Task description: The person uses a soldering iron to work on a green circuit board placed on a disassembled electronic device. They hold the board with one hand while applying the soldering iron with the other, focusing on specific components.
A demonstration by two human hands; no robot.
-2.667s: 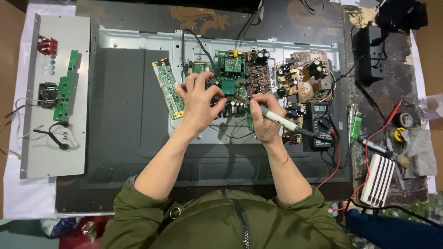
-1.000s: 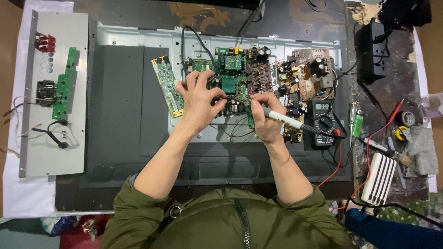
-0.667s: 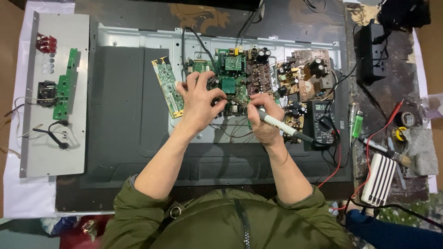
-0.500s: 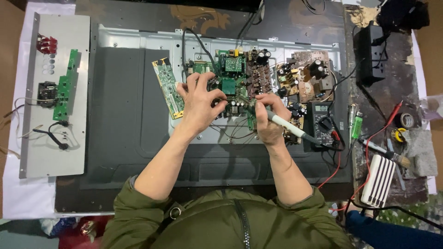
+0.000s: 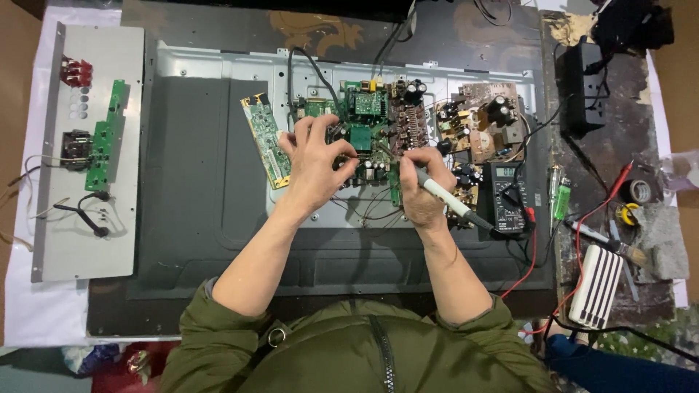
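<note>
Currently, left hand (image 5: 319,169): spread flat, fingers wide, gripping nothing; it presses on the green main board (image 5: 360,138), seemingly to steady it.
Right hand (image 5: 419,193): closed pen-style around a white-handled soldering iron (image 5: 445,198), tip angled toward 11 o'clock onto the board's lower edge, likely for fine control.
Main board: centre of the open television back panel (image 5: 196,167), between both hands.
Narrow green strip board (image 5: 266,138): at 9 o'clock of the left hand, just beside it.
Brown power board (image 5: 480,127): at 2 o'clock of the right hand.
Multimeter (image 5: 507,196): at 3 o'clock of the right hand, near, its red lead trailing away.
White power bank (image 5: 595,285): at 4 o'clock, well apart.
</note>
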